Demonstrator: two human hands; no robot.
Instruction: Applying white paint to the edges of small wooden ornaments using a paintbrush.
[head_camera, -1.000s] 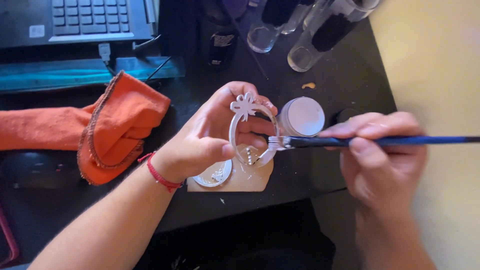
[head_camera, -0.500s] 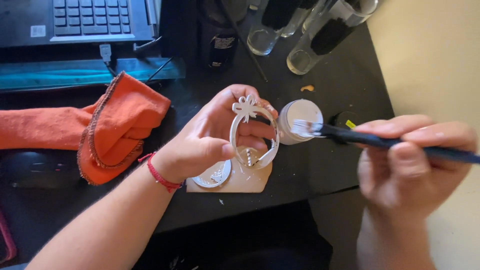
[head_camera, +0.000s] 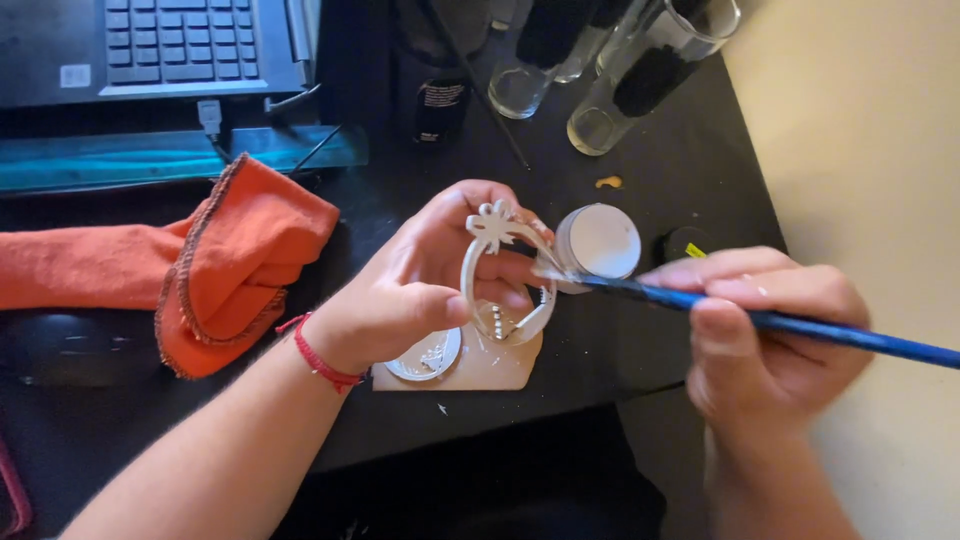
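1. Ornament (head_camera: 505, 275): I see a white ring with a bow-shaped top, pinched upright in my left hand (head_camera: 415, 290), above the black surface (head_camera: 700, 140).
2. My right hand (head_camera: 770, 330) grips a blue paintbrush (head_camera: 800, 327); its tip touches the ring's right edge.
3. Beyond sits a white jar (head_camera: 598, 243).
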